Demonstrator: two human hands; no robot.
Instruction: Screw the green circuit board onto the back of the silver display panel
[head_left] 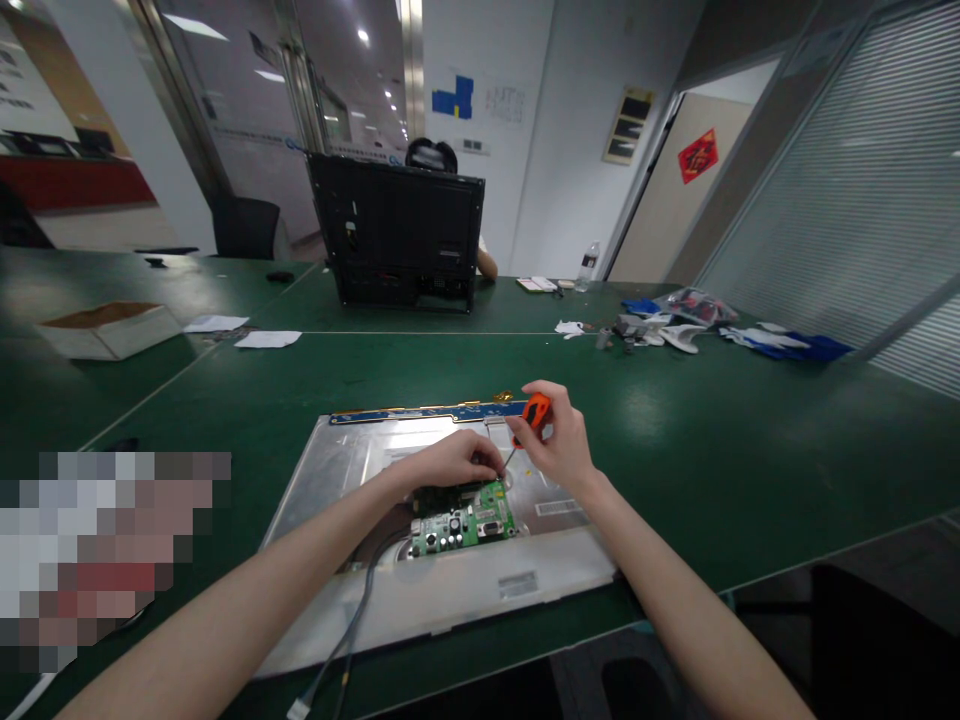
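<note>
A flat display panel (480, 567) lies back side up on the green table, with a green circuit board (457, 531) on its metal back. My right hand (561, 445) grips an orange-and-black screwdriver (535, 411), tilted so that its shaft runs down to the board's far right corner. Close beside that tip, my left hand (457, 460) rests over the board's far edge with its fingers bent together; whether they pinch anything is hidden. Grey cables (363, 610) run from the board's left side over the panel's near edge. A blue circuit strip (420, 412) lines the far edge.
A black monitor housing (405, 232) stands upright across the table, a person partly hidden behind it. An open white box (109, 330) and papers (268, 340) lie left. Gloves and plastic bags (694, 306) are heaped at right, near a bottle (588, 266).
</note>
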